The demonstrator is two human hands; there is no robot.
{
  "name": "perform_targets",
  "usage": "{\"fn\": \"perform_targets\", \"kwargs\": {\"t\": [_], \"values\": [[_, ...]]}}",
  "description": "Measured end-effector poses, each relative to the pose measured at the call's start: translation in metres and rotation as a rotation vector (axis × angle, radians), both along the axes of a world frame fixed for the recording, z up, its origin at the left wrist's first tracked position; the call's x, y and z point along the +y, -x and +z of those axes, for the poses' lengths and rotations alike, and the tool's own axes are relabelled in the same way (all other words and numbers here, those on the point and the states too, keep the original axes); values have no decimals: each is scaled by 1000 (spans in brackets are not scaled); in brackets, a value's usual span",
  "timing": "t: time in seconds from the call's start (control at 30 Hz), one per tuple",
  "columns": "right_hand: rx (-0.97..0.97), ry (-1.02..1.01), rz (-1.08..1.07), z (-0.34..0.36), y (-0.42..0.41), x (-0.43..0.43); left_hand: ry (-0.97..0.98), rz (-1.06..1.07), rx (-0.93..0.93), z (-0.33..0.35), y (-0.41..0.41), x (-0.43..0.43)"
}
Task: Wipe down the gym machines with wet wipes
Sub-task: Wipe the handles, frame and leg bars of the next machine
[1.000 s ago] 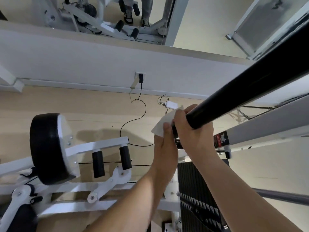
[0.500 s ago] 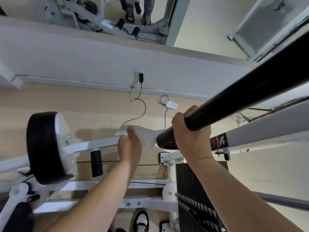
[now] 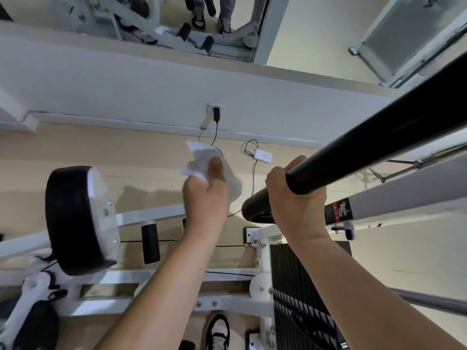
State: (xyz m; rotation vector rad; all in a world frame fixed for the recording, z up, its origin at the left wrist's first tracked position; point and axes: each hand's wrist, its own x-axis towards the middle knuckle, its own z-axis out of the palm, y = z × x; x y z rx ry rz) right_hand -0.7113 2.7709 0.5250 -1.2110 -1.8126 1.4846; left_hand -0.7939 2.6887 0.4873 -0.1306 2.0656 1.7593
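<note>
Though bunched — wipe under left thumb.

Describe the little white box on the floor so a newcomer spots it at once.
Start at the white wall and find its socket with a black plug. On the beige floor near it lies the small white box, thin wires looping from it. Unlike the crumpled wipe nearby, it is a neat rectangle lying loose.
</note>
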Motion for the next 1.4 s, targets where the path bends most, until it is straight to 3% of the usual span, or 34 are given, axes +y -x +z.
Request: {"fn": "perform_targets", "kwargs": {"t": [0.17, 0.33, 0.53, 0.6, 0.63, 0.7, 0.77, 0.8, 0.87, 0.93, 0.97, 1.03, 1.1, 1.23, 1.4], "values": [[49, -25, -28, 0, 2, -1, -284, -369, -126, -34, -36, 22], [39, -52, -25, -4, 3, 1, -393, -299, -101, -65, -51, 31], [42, -26, -88, -9, 4, 0, -192, -372, -390, -110, -20, 34], [27, -6, -75, -7, 5, 1, -40, -212, -443, -106, -1, 38], [13, -6, -65, -6, 5, 1, 69, -98, -424, -103, 11, 37], [-2, -15, -67, -5, 3, 1, 277, 39, -190, -96, 31, 27], [7, -15, -79, -4, 5, 0, 380, -74, 28, -89, 40, 16], [8, -14, -79, -4, 6, -1, 360, -168, 26, -91, 34, 16], [3, -21, -76, -3, 6, -1, 225, -281, -249, -96, 8, 22], [-14, -29, -81, -4, 5, -1, -72, -221, -709, -94, -18, 27], [-17, -34, -89, -5, 6, 0, -195, -153, -835, -92, -26, 29], [-9, -33, -102, -5, 6, 0, -368, -88, -930, -89, -31, 33], [-14, -31, -89, -6, 6, 0, -408, -51, -976, -87, -31, 40], [-15, -24, -64, -4, 4, 0, -363, 22, -896, -77, -37, 38], [-2, -49, -50, -5, 4, 1, -388, -62, -425, -63, -50, 32]]}}
